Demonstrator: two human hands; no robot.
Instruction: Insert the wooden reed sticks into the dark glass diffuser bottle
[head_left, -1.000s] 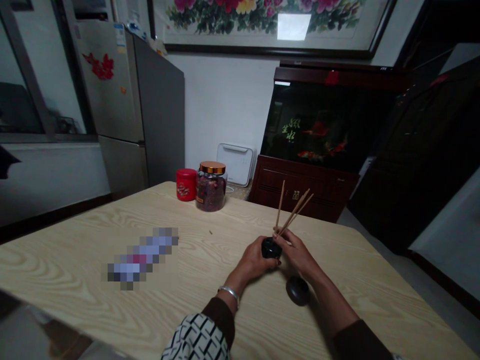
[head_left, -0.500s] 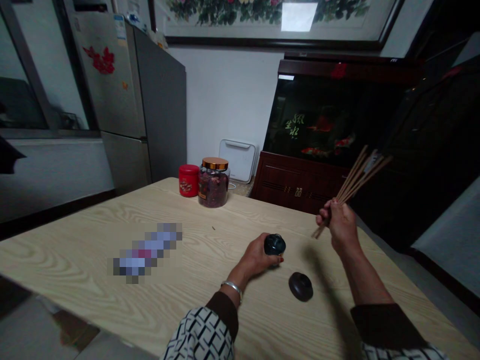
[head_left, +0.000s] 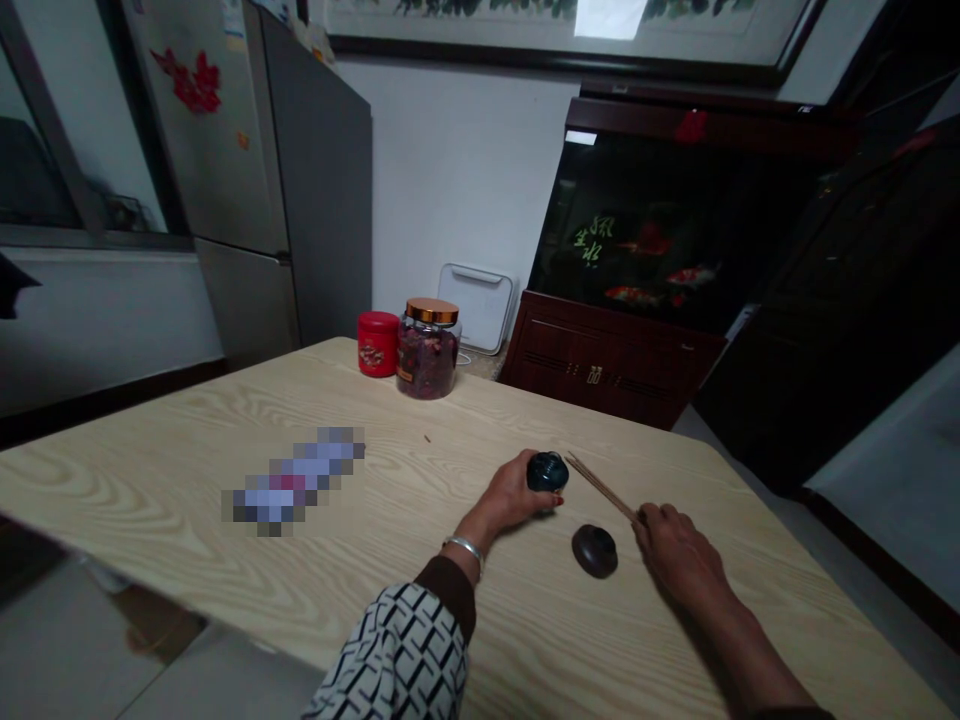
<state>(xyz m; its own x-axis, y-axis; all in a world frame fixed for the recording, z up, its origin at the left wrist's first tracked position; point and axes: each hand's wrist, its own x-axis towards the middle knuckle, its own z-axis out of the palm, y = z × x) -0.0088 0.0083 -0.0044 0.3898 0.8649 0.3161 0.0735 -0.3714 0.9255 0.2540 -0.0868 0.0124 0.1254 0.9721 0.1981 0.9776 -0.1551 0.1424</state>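
Observation:
My left hand (head_left: 516, 492) is wrapped round a small, dark, shiny jar (head_left: 547, 472) on the wooden table, with thumb and fingers at its sides. To the right, my right hand (head_left: 679, 550) lies low over the table, its fingers closed on a bundle of thin brown sticks (head_left: 602, 487). The sticks slant up and left, and their far tips are close to the jar's right side. Between the two hands a round, dark brown lid-like piece (head_left: 595, 552) rests on the table. My palm hides the near ends of the sticks.
Toward the table's (head_left: 225, 420) far edge stand a red canister (head_left: 378, 345) and a glass jar (head_left: 427, 350) with a copper-coloured lid. A blurred, pixelated long item (head_left: 300, 482) lies at left. Beyond are a fridge (head_left: 322, 190) and a fish tank (head_left: 637, 240).
My right hand has come down toward the table, and the sticks, raised and pointing up-right before, now point left toward the small jar. My left hand keeps its hold. The view has shifted slightly.

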